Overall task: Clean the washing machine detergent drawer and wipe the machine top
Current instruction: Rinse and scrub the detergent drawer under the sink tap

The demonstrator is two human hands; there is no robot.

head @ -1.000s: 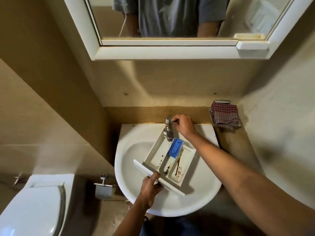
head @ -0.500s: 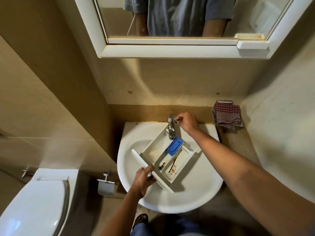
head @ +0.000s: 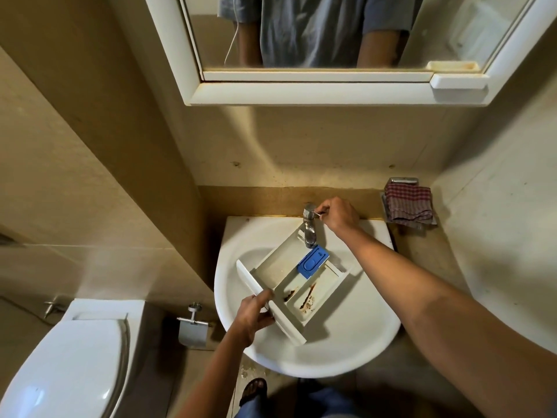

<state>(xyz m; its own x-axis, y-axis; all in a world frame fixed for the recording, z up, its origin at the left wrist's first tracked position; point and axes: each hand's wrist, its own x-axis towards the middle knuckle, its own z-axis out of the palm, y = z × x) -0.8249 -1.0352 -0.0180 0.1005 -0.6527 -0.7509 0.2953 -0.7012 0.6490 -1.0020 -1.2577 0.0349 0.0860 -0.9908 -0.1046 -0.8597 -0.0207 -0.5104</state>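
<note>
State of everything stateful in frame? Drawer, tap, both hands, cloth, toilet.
Detergent drawer: tilted in the sink, brown stains inside, blue insert seated.
Tap: no stream visible.
Left hand: holds the drawer's front panel.
Right hand: pinches the tap's lever.
Checked cloth: draped on the wall rack, untouched.
Toilet lid: down.

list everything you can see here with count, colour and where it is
sink: one, white, against the wall
tap: one, metal, sink's back edge
detergent drawer: one, white, brown-stained, in the sink under the tap
insert: one, blue, inside the drawer
metal rack: one, silver, wall right of sink
cloth: one, red-checked, on the rack
mirror cabinet: one, white-framed, above sink
toilet: one, white, lower left
paper holder: one, metal, between toilet and sink
left hand: one, grips drawer's front panel
right hand: one, pinches tap lever
</note>
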